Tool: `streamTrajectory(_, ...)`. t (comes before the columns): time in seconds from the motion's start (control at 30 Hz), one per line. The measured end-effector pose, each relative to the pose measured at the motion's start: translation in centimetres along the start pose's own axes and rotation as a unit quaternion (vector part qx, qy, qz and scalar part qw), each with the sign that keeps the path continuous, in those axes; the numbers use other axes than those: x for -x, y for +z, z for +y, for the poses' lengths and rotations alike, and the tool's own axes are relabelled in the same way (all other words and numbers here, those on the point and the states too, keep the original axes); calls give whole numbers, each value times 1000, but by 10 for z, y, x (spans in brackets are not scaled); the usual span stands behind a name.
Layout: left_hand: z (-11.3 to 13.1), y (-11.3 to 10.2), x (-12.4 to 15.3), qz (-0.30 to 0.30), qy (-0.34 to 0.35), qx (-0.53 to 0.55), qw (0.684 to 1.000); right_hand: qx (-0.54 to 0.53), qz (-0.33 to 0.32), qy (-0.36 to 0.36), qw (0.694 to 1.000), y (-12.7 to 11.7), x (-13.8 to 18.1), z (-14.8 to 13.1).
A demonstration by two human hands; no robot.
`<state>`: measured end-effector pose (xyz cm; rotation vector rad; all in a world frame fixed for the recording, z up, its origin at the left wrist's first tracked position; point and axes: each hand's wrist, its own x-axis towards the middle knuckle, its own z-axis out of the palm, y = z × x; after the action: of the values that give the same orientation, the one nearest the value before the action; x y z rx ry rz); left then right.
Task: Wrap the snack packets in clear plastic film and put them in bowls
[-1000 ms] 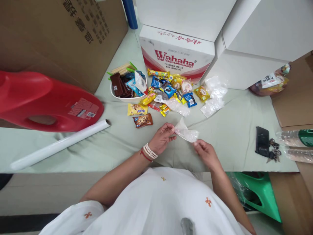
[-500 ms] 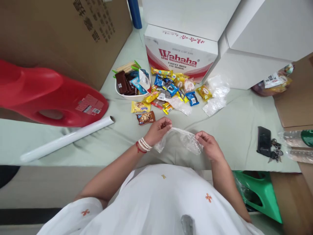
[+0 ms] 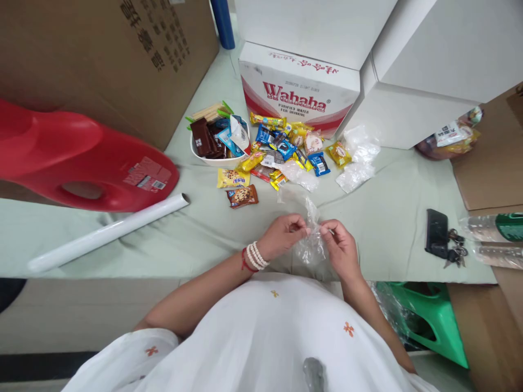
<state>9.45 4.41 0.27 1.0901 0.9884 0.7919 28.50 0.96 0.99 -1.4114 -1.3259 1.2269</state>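
Left hand and right hand each pinch one crumpled clear plastic bag between thumb and fingertips, over one pale-green cloth. From the bag: two flat snack packets, one yellow, one brown, at ten o'clock; one red-and-white cardboard carton, twelve; one white glossy tube, nine.

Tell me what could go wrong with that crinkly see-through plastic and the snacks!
The clear plastic looks thin, so it might tear where the left hand and right hand pinch it. The small brown snack packet lies loose near the left hand, so it could get bumped. The white tub is heaped above its rim, so something might tumble out if it were knocked.
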Motion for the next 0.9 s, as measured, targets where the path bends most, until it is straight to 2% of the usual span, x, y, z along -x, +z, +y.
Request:
streamTrajectory(0.07, -10, -10, -3, 37, -19, 76, 996, -1, 54, 7, 999, -10, 2, 6)
streamTrajectory(0.13, -20, -21, -4, 86, -49, 154, 983, -21, 75, 42, 996, -18, 6, 16)
streamTrajectory(0.17, -24, -25, -4, 103, -63, 185, 975, -28, 59, 71, 995, -22, 8, 22)
streamTrajectory(0.23, -32, -30, -2, 123, -77, 227, 963, -22, -19, 135, 990, -26, 14, 32)
streamTrajectory(0.3, -36, -29, 1, 140, -69, 237, 959, 7, -70, 161, 984, -29, 18, 36)
streamTrajectory(0.33, -37, -27, 3, 144, -61, 231, 960, 26, -64, 155, 986, -29, 19, 35)
streamTrajectory(0.43, -36, -19, 8, 128, -39, 191, 972, 68, 11, 96, 993, -25, 9, 28)
streamTrajectory(0.5, -35, -15, 10, 112, -38, 188, 975, 68, 6, 70, 995, -18, -5, 24)
streamTrajectory(0.57, -35, -15, 11, 116, -41, 207, 971, 41, -10, 72, 996, -9, -19, 22)
streamTrajectory(0.67, -39, -22, 11, 151, -47, 214, 964, -41, 5, 127, 991, 3, -32, 23)
streamTrajectory(0.73, -43, -28, 12, 181, -45, 173, 967, -82, 16, 167, 982, 9, -34, 23)
streamTrajectory(0.8, -45, -35, 16, 238, -8, 71, 969, -100, 17, 189, 977, 13, -33, 23)
streamTrajectory(0.87, -44, -39, 23, 292, 78, -85, 949, -107, 24, 195, 975, 14, -31, 22)
streamTrajectory(0.9, -43, -40, 27, 287, 132, -164, 934, -109, 29, 195, 974, 15, -31, 21)
